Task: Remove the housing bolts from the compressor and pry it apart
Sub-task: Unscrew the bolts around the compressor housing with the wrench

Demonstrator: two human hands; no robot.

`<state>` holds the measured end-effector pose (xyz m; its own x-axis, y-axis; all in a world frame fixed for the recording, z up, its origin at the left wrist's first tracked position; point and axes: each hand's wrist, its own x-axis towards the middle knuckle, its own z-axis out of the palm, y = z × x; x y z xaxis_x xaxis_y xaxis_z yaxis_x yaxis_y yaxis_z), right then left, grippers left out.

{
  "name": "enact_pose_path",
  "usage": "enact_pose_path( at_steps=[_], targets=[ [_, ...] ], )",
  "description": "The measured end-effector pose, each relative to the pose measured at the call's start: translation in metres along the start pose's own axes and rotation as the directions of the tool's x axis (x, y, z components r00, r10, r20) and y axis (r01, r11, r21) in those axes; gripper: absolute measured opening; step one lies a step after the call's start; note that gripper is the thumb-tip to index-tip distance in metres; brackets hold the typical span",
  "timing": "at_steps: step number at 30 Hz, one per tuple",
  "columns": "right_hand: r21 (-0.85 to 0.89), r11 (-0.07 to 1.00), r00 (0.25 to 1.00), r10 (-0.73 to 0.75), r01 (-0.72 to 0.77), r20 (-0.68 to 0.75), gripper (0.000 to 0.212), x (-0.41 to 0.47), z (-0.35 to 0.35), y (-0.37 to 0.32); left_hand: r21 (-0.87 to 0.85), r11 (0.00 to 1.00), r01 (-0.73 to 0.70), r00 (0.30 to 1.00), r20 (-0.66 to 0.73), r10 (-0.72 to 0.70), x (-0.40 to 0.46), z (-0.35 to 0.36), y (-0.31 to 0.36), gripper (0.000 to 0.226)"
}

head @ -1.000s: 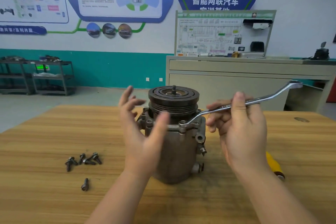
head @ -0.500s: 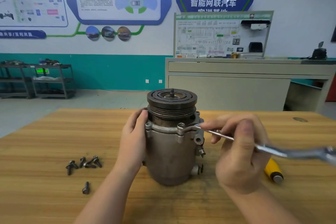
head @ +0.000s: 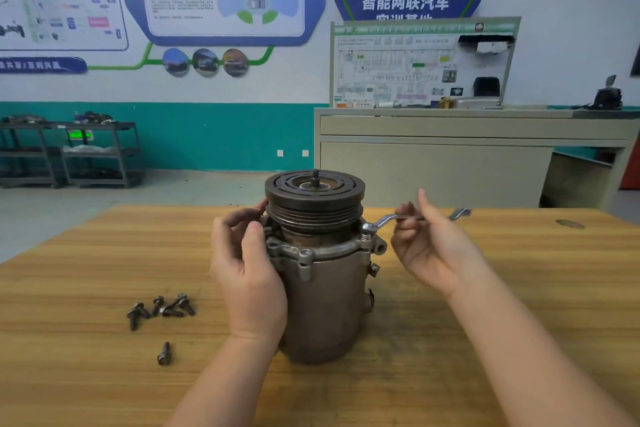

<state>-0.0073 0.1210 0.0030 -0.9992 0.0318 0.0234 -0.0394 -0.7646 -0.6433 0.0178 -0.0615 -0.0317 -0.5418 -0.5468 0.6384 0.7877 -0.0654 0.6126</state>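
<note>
Grip, left: the left hand (head: pixel 247 274) wraps the left flank of the compressor (head: pixel 322 274), thumb up by the flange and fingers curled round under the pulley (head: pixel 314 199), steadying it.
Grip, right: the right hand (head: pixel 433 246) pinches the shank of the wrench (head: pixel 403 218) between thumb and fingertips; the other fingers are spread, so the hold looks light.
Compressor: upright at the centre of the frame on the wooden table (head: pixel 86 253), pulley uppermost.
Wrench: its ring end sits on a bolt at the flange's right edge, the handle running to the right of centre.
Loose bolts: a cluster of removed bolts (head: pixel 161 308) lies left of centre, one single bolt (head: pixel 164 353) below it.
Risk, slip: with so light a pinch, the ring could ride off the bolt head under load and round its corners, or the hand could jerk into the housing lugs.
Risk, tip: a hard pull on the handle could twist or topple the tall body if the left hand loosens.
Risk, loss: the bolts lie unguarded on the table; a sweep of the forearm could scatter them.
Risk, prying: whether every housing bolt is out cannot be told; prying early would likely strain the flange.
</note>
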Motion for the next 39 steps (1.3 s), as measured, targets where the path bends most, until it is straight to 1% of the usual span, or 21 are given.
enact_pose_path(
  at_steps=[2,3,5,6,7,8,9,10,11,12,13,15,18,22,25,27,29,31,34,36,39],
  targets=[
    [0.071,0.997,0.999,0.027,-0.029,0.026,0.026,0.002,-0.001,0.004,-0.026,0.999,0.024,1.0,0.003,-0.024,0.0,0.0,0.001,0.015],
    [0.104,0.995,1.0,-0.012,0.009,0.021,0.025,0.001,0.0,0.004,-0.033,0.999,0.033,0.999,0.007,-0.033,-0.001,0.0,0.001,0.015],
    [0.094,0.973,0.978,-0.211,0.21,0.0,0.025,-0.005,0.004,0.002,-0.027,0.999,0.048,0.999,0.011,-0.047,0.0,0.0,0.001,0.016],
    [0.026,0.934,0.934,-0.357,0.356,0.013,0.025,-0.01,0.006,0.0,-0.017,0.998,0.058,0.998,0.013,-0.057,0.001,-0.001,0.001,0.016],
    [-0.078,0.854,0.857,-0.511,0.515,0.06,0.024,-0.017,0.008,0.0,0.0,0.998,0.069,0.998,0.014,-0.069,0.002,-0.002,0.0,0.016],
    [-0.189,0.721,0.746,-0.651,0.666,0.145,0.022,-0.024,0.009,0.0,0.019,0.997,0.08,0.997,0.014,-0.081,0.003,-0.002,-0.001,0.017],
    [-0.272,0.551,0.612,-0.747,0.789,0.261,0.019,-0.031,0.01,0.001,0.031,0.996,0.089,0.996,0.015,-0.089,0.004,-0.002,-0.001,0.017],
    [-0.307,0.372,0.472,-0.791,0.876,0.389,0.015,-0.038,0.011,0.001,0.036,0.995,0.093,0.995,0.018,-0.094,0.004,-0.002,-0.001,0.017],
    [-0.304,0.212,0.345,-0.792,0.929,0.503,0.01,-0.042,0.011,0.002,0.038,0.995,0.093,0.995,0.022,-0.093,0.005,-0.002,-0.002,0.017],
    [-0.29,0.086,0.249,-0.769,0.953,0.588,0.007,-0.045,0.011,0.003,0.04,0.995,0.088,0.996,0.024,-0.089,0.005,-0.002,-0.002,0.017],
    [-0.279,0.002,0.189,-0.741,0.96,0.645,0.007,-0.047,0.011,0.004,0.041,0.996,0.083,0.996,0.022,-0.084,0.006,-0.001,-0.002,0.017],
    [-0.274,-0.06,0.154,-0.705,0.96,0.693,0.012,-0.047,0.011,0.006,0.034,0.997,0.076,0.997,0.01,-0.076,0.006,-0.001,-0.002,0.018],
    [-0.267,-0.062,0.154,-0.686,0.962,0.712,0.014,-0.048,0.011,0.007,0.045,0.998,0.054,0.999,0.001,-0.054,0.005,0.0,-0.002,0.018],
    [-0.274,-0.116,0.138,-0.644,0.955,0.753,0.026,-0.052,0.012,0.011,0.056,0.997,0.043,0.999,-0.001,-0.043,0.004,0.0,-0.001,0.019],
    [-0.222,-0.179,0.086,-0.563,0.958,0.822,0.023,-0.057,0.014,0.018,0.072,0.997,0.034,0.999,-0.003,-0.034,0.003,0.0,-0.002,0.02],
    [-0.199,-0.264,0.038,-0.511,0.944,0.859,0.021,-0.059,0.017,0.023,0.086,0.996,0.031,1.0,-0.005,-0.031,0.003,0.0,-0.002,0.021],
    [-0.194,-0.321,-0.002,-0.522,0.927,0.853,0.024,-0.061,0.02,0.029,0.096,0.995,0.026,1.0,-0.005,-0.025,0.003,0.0,-0.003,0.022],
    [-0.206,-0.341,-0.028,-0.571,0.917,0.821,0.028,-0.062,0.023,0.035,0.097,0.995,0.017,1.0,-0.008,-0.016,0.004,0.0,-0.003,0.022],
    [-0.249,-0.349,-0.032,-0.632,0.903,0.774,0.027,-0.062,0.026,0.043,0.096,0.995,0.002,1.0,-0.013,-0.001,0.003,0.0,-0.003,0.023],
    [-0.277,-0.376,-0.031,-0.639,0.884,0.769,0.022,-0.061,0.029,0.048,0.096,0.995,-0.007,1.0,-0.018,0.009,0.003,0.001,-0.003,0.021],
    [-0.27,-0.531,-0.094,-0.562,0.803,0.822,0.024,-0.061,0.033,0.056,0.082,0.996,-0.026,0.999,-0.04,0.029,0.006,0.003,-0.003,0.021]
  ],
)
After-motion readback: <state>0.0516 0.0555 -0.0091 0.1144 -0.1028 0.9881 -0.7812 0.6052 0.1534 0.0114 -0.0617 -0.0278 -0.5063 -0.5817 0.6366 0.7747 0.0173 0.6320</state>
